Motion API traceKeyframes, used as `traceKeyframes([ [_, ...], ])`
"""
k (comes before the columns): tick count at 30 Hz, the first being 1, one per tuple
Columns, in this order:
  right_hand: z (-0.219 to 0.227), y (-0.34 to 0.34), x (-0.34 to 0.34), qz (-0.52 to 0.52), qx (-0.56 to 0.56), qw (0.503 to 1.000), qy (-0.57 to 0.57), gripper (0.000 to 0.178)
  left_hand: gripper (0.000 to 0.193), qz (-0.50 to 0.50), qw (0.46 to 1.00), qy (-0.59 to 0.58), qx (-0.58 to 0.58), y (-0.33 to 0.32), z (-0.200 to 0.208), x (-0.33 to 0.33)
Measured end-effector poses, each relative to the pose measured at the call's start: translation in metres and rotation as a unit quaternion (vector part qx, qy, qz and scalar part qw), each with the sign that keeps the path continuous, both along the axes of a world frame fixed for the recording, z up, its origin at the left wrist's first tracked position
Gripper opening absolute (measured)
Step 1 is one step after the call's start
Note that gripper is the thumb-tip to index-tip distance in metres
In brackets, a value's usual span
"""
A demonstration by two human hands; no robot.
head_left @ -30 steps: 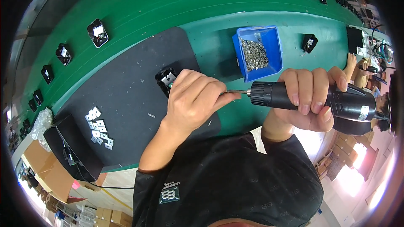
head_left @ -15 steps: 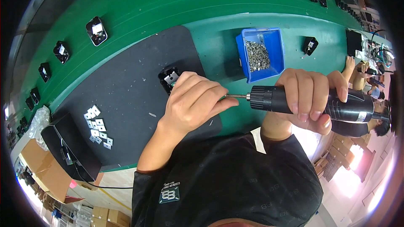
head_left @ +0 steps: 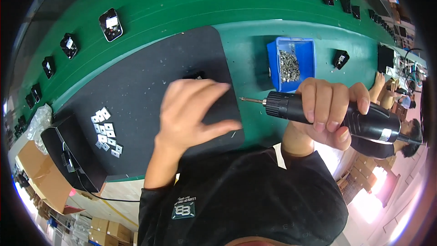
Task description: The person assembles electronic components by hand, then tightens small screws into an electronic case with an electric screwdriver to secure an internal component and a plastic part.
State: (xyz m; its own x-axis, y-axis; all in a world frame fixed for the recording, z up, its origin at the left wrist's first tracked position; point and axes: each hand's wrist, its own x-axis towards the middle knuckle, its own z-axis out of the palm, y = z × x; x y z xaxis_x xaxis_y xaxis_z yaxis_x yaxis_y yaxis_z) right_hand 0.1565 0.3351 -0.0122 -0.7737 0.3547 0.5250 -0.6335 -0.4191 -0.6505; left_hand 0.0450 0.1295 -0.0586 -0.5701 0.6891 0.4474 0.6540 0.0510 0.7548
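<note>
My right hand is wrapped round a black corded electric screwdriver, held roughly level with its bit pointing left. A small bit of metal shows at the tip; whether it is a screw is too small to tell. Left of the tip and apart from it, my left hand is open, thumb and fingers spread and blurred by motion. Behind that hand, a black plastic housing lies on the dark mat, mostly hidden. Beyond the screwdriver stands a blue bin holding many small metal screws.
White square pieces lie loose on the mat's left. Another black housing sits right of the bin. Several housings, one with a white patch, line the green belt at the back. A black box stands at the left edge; co-workers are far right.
My left hand has let go of the screwdriver bit, opened and drawn back to the left. The screwdriver stays in my right hand, nearly in place. The view has shifted slightly.
</note>
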Motion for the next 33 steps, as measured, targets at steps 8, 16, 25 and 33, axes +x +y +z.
traceKeyframes([
  [8,-0.002,-0.036,-0.030,-0.011,0.042,0.998,-0.052,0.042,0.087,0.015,0.975,0.012,-0.222,-0.042,-0.019,-0.026],
  [16,-0.014,-0.066,-0.049,0.001,0.062,0.995,-0.074,0.042,0.078,0.009,0.977,0.000,-0.215,-0.045,-0.021,-0.026],
  [25,-0.018,-0.067,-0.055,-0.008,0.056,0.996,-0.075,0.042,0.075,0.011,0.980,-0.003,-0.200,-0.042,-0.017,-0.027],
  [33,-0.023,-0.063,-0.057,0.009,0.091,0.994,-0.062,0.040,0.074,0.015,0.980,-0.001,-0.198,-0.041,-0.019,-0.025],
])
